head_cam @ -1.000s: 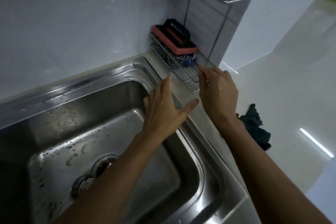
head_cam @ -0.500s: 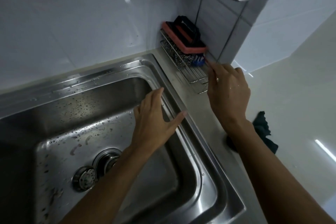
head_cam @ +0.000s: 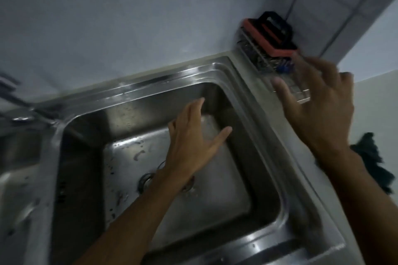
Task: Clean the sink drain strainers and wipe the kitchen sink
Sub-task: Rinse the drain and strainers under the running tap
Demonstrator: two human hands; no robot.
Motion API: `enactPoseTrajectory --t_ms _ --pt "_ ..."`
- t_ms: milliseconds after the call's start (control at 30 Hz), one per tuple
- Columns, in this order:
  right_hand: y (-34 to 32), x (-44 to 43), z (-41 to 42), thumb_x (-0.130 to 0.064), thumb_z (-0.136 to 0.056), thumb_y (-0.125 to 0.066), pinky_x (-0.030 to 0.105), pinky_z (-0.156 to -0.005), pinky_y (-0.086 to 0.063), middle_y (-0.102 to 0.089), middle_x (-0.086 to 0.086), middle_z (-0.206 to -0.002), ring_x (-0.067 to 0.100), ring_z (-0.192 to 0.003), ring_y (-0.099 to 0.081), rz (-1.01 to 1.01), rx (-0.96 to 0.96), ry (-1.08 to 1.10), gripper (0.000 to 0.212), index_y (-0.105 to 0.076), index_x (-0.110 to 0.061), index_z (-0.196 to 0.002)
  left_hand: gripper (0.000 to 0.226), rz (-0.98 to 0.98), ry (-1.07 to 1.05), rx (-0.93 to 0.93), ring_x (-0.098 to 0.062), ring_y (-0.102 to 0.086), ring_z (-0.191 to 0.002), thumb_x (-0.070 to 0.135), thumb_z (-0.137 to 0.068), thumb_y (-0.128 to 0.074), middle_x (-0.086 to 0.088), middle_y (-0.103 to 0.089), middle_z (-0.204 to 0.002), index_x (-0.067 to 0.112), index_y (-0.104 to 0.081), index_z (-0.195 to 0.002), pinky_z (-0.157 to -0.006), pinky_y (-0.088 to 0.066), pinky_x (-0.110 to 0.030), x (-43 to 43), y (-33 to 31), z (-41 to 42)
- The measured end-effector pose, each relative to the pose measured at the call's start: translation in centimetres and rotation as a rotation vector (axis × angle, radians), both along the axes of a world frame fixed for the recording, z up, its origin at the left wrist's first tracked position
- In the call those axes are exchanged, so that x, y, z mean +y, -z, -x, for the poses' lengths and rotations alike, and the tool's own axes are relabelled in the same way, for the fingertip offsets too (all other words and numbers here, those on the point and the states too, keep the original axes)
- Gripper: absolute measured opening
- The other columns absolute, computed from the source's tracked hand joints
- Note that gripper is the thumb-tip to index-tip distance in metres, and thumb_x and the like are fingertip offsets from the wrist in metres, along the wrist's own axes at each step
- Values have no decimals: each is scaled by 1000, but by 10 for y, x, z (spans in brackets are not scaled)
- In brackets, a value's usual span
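Dim tiled corner, sink [head_cam: 247, 97] basin spotty and unwiped, drain strainers [head_cam: 148, 180] sitting in it under my open, empty left hand [head_cam: 191, 140], right hand [head_cam: 316, 101] spread empty over the worktop's corner rack [head_cam: 256, 54].

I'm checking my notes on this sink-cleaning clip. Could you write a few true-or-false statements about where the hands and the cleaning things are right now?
1. The left hand is spread open above the sink basin. True.
2. The right hand grips the dark cloth. False: the cloth lies on the counter beside the right forearm, and the hand is open over the wire rack.
3. A scrubber with a black handle and red-orange pad sits on the rack in the corner. True.
4. The wire rack stands inside the basin. False: it is on the counter by the wall, outside the basin.
5. The left hand holds a strainer. False: it holds nothing.
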State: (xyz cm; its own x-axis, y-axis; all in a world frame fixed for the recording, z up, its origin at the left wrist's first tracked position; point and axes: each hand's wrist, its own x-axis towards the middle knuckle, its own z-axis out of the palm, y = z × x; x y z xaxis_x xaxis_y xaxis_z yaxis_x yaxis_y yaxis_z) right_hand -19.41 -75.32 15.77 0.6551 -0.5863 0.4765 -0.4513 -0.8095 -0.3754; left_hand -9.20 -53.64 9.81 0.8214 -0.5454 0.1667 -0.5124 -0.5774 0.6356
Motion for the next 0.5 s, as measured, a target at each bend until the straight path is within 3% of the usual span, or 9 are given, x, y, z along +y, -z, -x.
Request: enactPoseTrajectory --t_ms 33,133,233,300,400,500 --pt "-4 23 -5 -67 -100 -41 27 -85 -35 -59 3 -136 28 -115 -52 -40 -94 -41 57 -56 -31 -141 89 -12 -35 3 -10 -32 -143 72 -86 -62 5 -36 -157 27 -32 -156 -114 -23 -32 23 -2 -2" --pt "-8 111 -30 -47 -106 -44 31 -91 -50 -69 -3 -119 16 -104 -64 -314 -262 -226 39 -63 -26 -132 86 -41 -168 29 -15 -40 -141 68 -85 -67 2 -43 -153 25 -38 -154 -119 -31 -41 111 -5 -11" --pt "-2 212 -64 -47 -106 -43 35 -90 -57 -73 -8 -112 8 -103 -69 -885 -220 -381 27 -66 -39 -116 82 -48 -327 4 -18 -46 -137 66 -86 -68 1 -46 -148 26 -41 -152 -117 -37 -44 208 -11 -22" --pt "6 275 -94 -38 -107 -47 38 -89 -58 -75 -5 -115 13 -104 -72 -1307 -150 -423 23 -67 -34 -116 80 -45 -414 -89 -17 -47 -134 65 -86 -68 -2 -49 -145 21 -44 -149 -115 -41 -49 268 -16 -30" --pt "17 357 -139 -25 -108 -47 36 -97 -55 -66 6 -135 22 -117 -67 -1730 -28 -461 34 -58 -12 -136 86 -110 -470 -96 -13 -27 -148 66 -90 -58 -1 -30 -164 25 -29 -159 -120 -20 -42 333 -25 -56" --pt "17 409 -180 -20 -109 -44 39 -113 -45 -60 3 -140 18 -126 -59 -1892 -84 -479 37 -49 -8 -143 87 -278 -408 -249 -18 -4 -160 61 -99 -44 -3 -5 -174 18 -10 -165 -124 -4 -45 359 -35 -107"
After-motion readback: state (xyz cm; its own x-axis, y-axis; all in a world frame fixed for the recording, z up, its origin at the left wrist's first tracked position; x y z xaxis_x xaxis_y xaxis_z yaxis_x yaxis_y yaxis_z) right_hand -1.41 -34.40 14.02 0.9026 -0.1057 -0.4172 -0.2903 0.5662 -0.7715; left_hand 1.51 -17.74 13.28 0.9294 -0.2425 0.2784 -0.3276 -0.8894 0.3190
